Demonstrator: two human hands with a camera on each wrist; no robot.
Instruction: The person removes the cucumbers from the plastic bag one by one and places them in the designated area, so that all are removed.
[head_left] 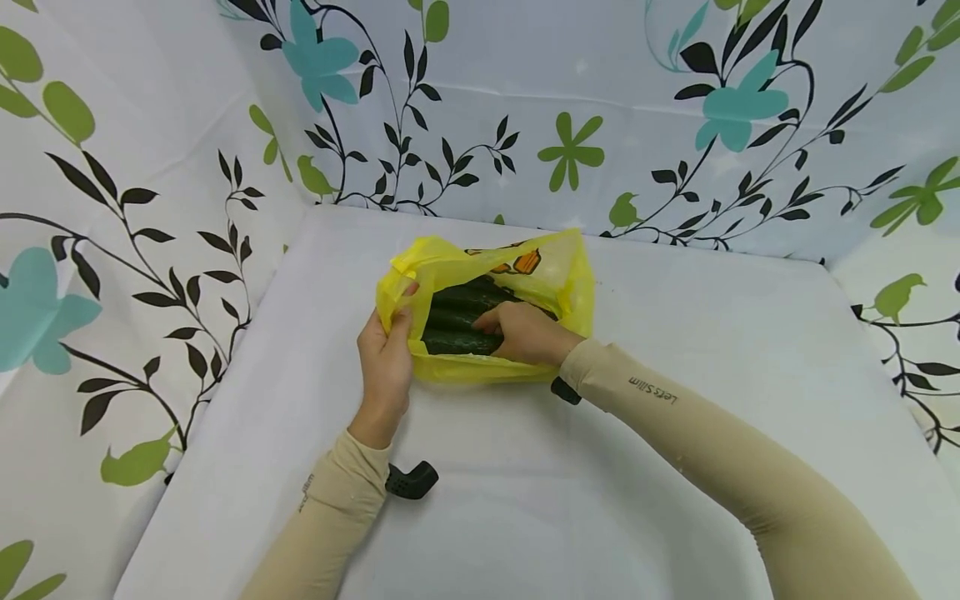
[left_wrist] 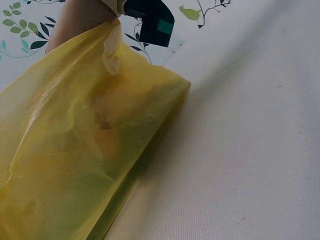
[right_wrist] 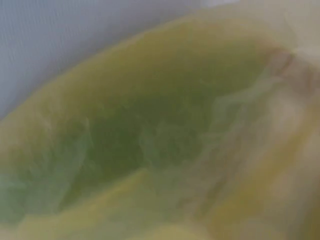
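Note:
A yellow plastic bag (head_left: 487, 368) lies on the white table with its mouth spread wide. Inside it are several long, dark green cucumbers (head_left: 457, 321) side by side. At the bag's left rim my left hand (head_left: 386, 354) pinches the plastic between thumb and fingers. My right hand (head_left: 525, 332) reaches in over the right front edge, its fingers bent down against the cucumbers; the plastic and the hand itself hide whether they grip one. In the left wrist view the bag's side (left_wrist: 75, 135) fills the left part. The right wrist view is blurred by yellow plastic (right_wrist: 165, 65), with green showing through.
The white table (head_left: 675, 533) extends around the bag. A cloth with printed leaves and flowers (head_left: 480, 100) hangs behind it and at the sides. A black wrist device (head_left: 412, 481) sticks out beside the left forearm, another (head_left: 566, 391) below the right wrist.

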